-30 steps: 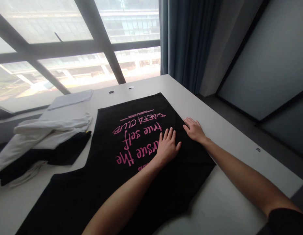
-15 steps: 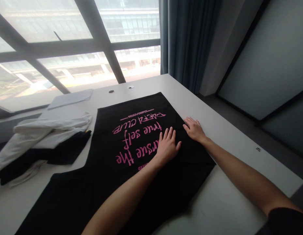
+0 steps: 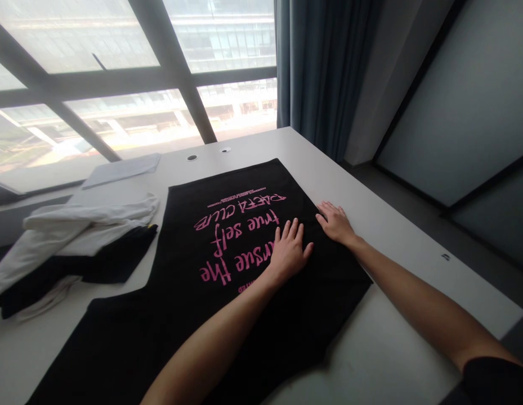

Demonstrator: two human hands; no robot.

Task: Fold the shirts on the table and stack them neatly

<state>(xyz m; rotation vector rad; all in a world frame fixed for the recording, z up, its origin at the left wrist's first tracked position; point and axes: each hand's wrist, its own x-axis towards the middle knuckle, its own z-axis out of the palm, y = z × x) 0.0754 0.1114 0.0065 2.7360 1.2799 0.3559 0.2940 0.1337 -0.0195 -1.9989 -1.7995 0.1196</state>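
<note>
So, black shirt [image 3: 180,270] flat, table [image 3: 413,247] beneath it, clothes pile [image 3: 92,233] left of it. Left hand [image 3: 289,250] open on shirt's print [image 3: 240,228], right hand [image 3: 335,222] open along shirt's right edge, neither gripping. Likely light, floppy; best pinched at far hem corners [image 3: 273,166].

Left hand [image 3: 290,248] splayed, palm down; right hand [image 3: 335,222] palm down; both forearms [image 3: 221,331] bare, stretched forward.
</note>
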